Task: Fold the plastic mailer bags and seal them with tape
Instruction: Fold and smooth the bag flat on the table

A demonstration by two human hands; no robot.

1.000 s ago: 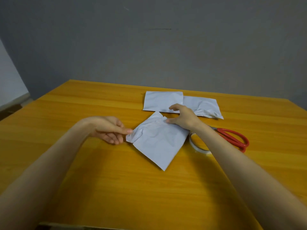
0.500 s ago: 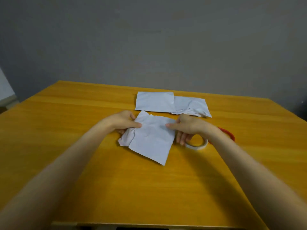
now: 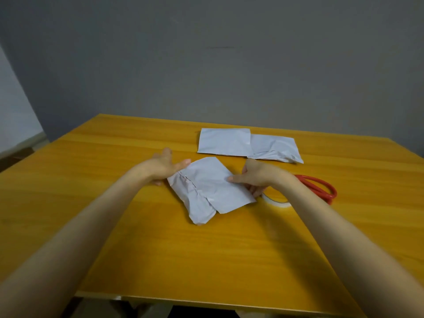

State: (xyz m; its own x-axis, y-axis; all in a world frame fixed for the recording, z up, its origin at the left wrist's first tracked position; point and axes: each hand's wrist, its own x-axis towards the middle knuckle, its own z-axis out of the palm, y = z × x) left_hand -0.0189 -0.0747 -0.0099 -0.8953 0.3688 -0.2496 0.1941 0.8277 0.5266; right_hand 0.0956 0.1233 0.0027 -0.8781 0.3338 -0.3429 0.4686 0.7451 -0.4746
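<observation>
Left hand (image 3: 164, 167): fingers spread and extended, fingertips touching the upper-left edge of the crumpled white plastic mailer bag (image 3: 210, 189), not gripping it. Right hand (image 3: 257, 176): thumb on top of the bag's right edge, fingers curled beneath, pinching that edge. Bag sits on the yellow wooden worktop (image 3: 160, 249) between both hands, rotated diagonally, left portion wrinkled and bunched, right portion a flatter flap lying over it. Just right of the right hand, partly hidden by the wrist: white roll of tape (image 3: 276, 201), flat on the worktop. Beyond that, red-handled scissors (image 3: 317, 188). Past both hands, toward the far edge: two more white mailer bags (image 3: 247, 144) flat, side by side, slightly overlapping.
</observation>
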